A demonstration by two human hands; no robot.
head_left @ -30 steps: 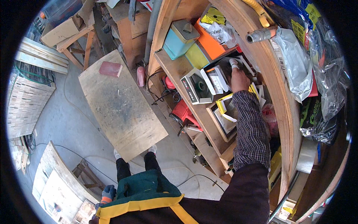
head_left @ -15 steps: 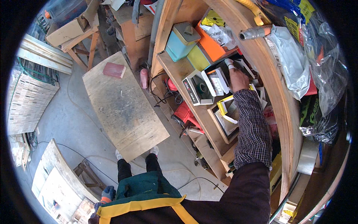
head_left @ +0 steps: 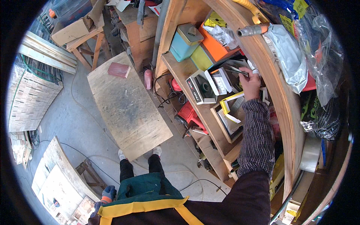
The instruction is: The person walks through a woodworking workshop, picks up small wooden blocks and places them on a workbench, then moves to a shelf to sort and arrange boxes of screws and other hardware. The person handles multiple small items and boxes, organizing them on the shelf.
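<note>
My right hand (head_left: 252, 83), bare with a white wrap on one finger, is over the right-hand shelf. Its fingers pinch a slender, metallic-looking strip (head_left: 238, 71) whose exact kind I cannot make out. Left of it stand an opened white box (head_left: 222, 83) and a black-and-white box (head_left: 200, 87) with a dark round thing inside. Nearer my wrist sits a yellow-edged carton (head_left: 231, 107). My left hand (head_left: 108, 194), in a grey-blue glove with an orange cuff, hangs beside my green apron (head_left: 148, 187); its fingers are too small to read.
A curved wooden rim (head_left: 279, 75) borders the shelf on the right, with plastic bags (head_left: 287, 60) beyond it. A blue tin (head_left: 183, 47) and orange box (head_left: 214, 43) stand farther back. A worn board (head_left: 127, 105) carrying a reddish block (head_left: 119, 69) lies ahead of my feet.
My right hand has drawn back and to the right from deeper among the boxes. The slender strip now shows between its fingers. My left hand stays by the apron.
</note>
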